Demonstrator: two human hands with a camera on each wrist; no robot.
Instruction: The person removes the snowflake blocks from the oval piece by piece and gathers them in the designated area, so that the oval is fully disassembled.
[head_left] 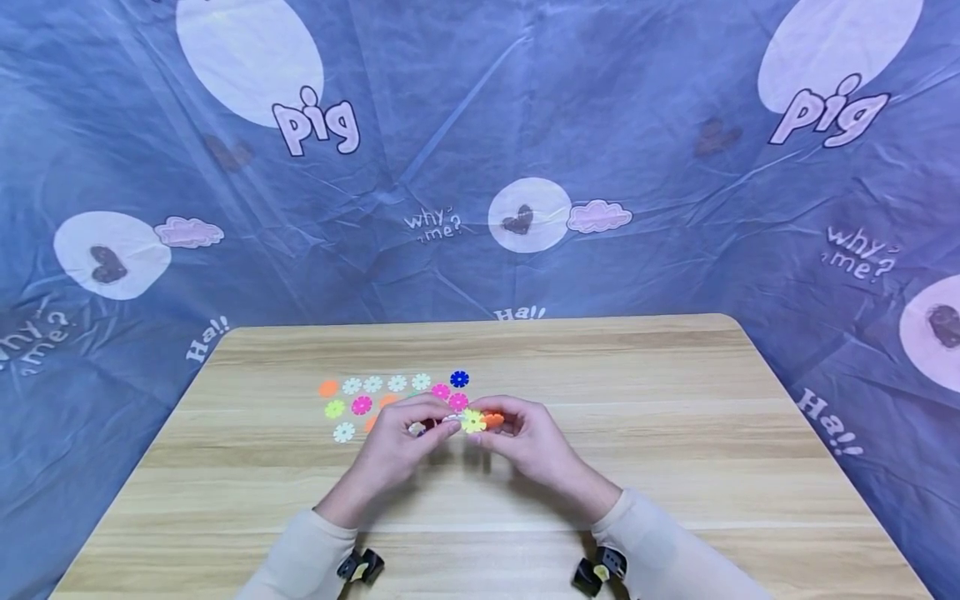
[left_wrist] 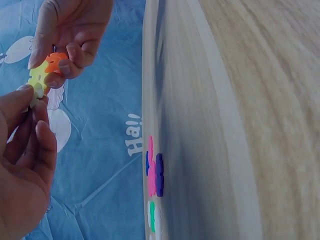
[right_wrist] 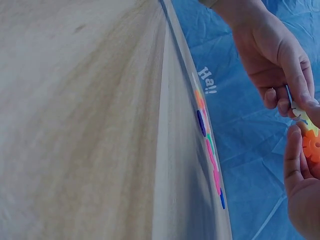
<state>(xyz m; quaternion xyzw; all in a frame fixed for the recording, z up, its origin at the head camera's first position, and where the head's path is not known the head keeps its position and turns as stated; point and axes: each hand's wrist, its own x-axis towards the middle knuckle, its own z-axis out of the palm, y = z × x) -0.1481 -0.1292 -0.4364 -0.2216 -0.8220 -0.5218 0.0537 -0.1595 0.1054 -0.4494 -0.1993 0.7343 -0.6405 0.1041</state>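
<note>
My left hand [head_left: 408, 435] and right hand [head_left: 531, 439] meet above the table in the head view. Between them is a short chain of flower-shaped, notched plastic snowflake discs. My right thumb and fingers pinch the yellow disc [head_left: 473, 422] and the orange disc [head_left: 492, 419] joined to it. A white disc [left_wrist: 38, 91] touches the yellow one, pinched by my left thumb and fingertips in the left wrist view. Something dark shows near the left palm, too small to tell. The orange disc [right_wrist: 312, 145] also appears in the right wrist view; fingers hide how the discs join.
Loose discs lie in rough rows beyond the left hand: several white ones [head_left: 372, 384], pink ones [head_left: 362, 406], a dark blue one [head_left: 459, 379], a yellow-green one [head_left: 334, 409] and orange ones [head_left: 328, 389]. The wooden table [head_left: 675, 375] ends at a printed blue cloth [head_left: 450, 283].
</note>
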